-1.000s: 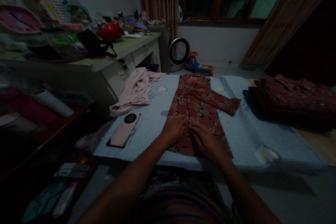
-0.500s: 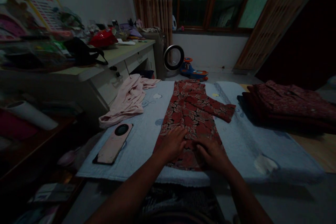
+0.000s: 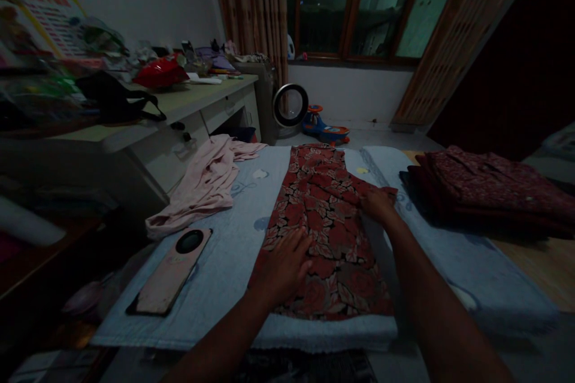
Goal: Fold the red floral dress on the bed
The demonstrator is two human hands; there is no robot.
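Observation:
A red floral top (image 3: 335, 251) with a dark leaf pattern lies lengthwise on a light blue quilted cover (image 3: 229, 287), its hem towards me. My left hand (image 3: 285, 260) rests flat on the top's lower left part, fingers stretched out and slightly apart. Over at the right side, my right hand (image 3: 378, 204) is on the short sleeve, with its fingers bent and close together on the fabric. The sleeve's end shows just beyond that hand. The fingertips are dim and partly hidden.
A phone (image 3: 168, 275) lies face down at the left, near a crumpled pink garment (image 3: 202, 182). Folded dark red clothes (image 3: 489, 191) are stacked at the right. Beyond are a cluttered desk (image 3: 188, 105), a round fan (image 3: 290, 105) and a blue ride-on toy (image 3: 324, 128).
My right hand has moved from the lower part of the top up and right to the sleeve. My left hand stays on the fabric, its fingers flatter. The view has shifted slightly.

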